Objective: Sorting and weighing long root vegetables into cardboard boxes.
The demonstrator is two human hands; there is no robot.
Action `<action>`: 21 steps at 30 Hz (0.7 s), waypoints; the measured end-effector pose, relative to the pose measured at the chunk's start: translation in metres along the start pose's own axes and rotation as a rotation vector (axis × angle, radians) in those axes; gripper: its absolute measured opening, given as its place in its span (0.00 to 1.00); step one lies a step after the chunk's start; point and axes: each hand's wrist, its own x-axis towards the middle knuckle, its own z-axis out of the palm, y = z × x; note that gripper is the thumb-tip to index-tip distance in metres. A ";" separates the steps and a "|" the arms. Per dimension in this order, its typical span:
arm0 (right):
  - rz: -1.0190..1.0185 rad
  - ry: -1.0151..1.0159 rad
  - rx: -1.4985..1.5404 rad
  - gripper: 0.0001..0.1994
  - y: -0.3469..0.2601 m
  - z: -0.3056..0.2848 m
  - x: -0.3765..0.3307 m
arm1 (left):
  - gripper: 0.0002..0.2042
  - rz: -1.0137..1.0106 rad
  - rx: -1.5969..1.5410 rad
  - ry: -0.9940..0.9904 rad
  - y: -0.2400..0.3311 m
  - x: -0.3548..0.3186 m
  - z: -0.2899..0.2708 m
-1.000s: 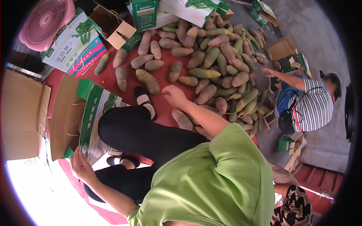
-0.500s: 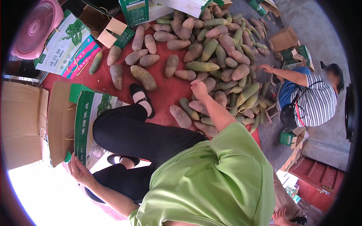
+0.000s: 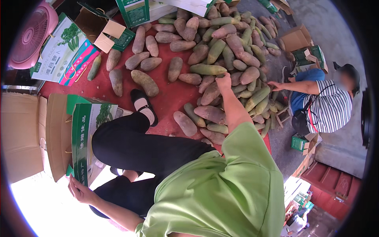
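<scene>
My right hand (image 3: 224,81) reaches over the radish pile, fingers curled, just at the right end of a long green radish (image 3: 207,69). A reddish radish (image 3: 211,94) lies beside it. Whether the fingers grip anything is hidden. My left hand (image 3: 81,192) is at the lower corner of an open green-and-white carton (image 3: 81,144). Its fingers are loosely spread, with the tips close to a small green flap (image 3: 70,170). The carton stands left of my knees.
Several loose radishes (image 3: 145,83) lie on the red mat (image 3: 166,94). A pink fan (image 3: 33,35), a printed carton (image 3: 61,49) and an open box (image 3: 94,27) stand at the far left. At the right a co-worker in a striped shirt (image 3: 329,106) sits, one hand by the pile.
My right hand has moved right and farther away, up to the long green radish's end. My left hand has dropped slightly along the carton's corner. The co-worker's hand has come lower, nearer the pile.
</scene>
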 end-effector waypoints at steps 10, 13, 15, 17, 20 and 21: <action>0.530 -0.197 0.734 0.40 -0.040 -0.030 0.012 | 0.09 0.062 0.036 -0.019 -0.005 -0.005 0.004; 0.530 -0.173 0.785 0.38 -0.032 -0.017 0.019 | 0.09 0.038 -0.018 -0.015 -0.006 -0.009 0.003; 0.497 -0.162 0.855 0.34 -0.034 -0.004 0.021 | 0.08 0.050 -0.013 -0.007 -0.001 -0.008 -0.001; 0.472 -0.164 0.897 0.30 -0.037 0.002 0.017 | 0.08 0.108 0.002 -0.027 -0.002 -0.008 -0.002; 0.384 -0.105 0.858 0.28 -0.044 0.013 0.009 | 0.07 -0.021 0.012 -0.034 0.011 -0.006 0.001; 0.297 -0.059 0.816 0.29 -0.030 0.015 0.020 | 0.07 -0.058 -0.054 -0.024 0.016 -0.004 0.008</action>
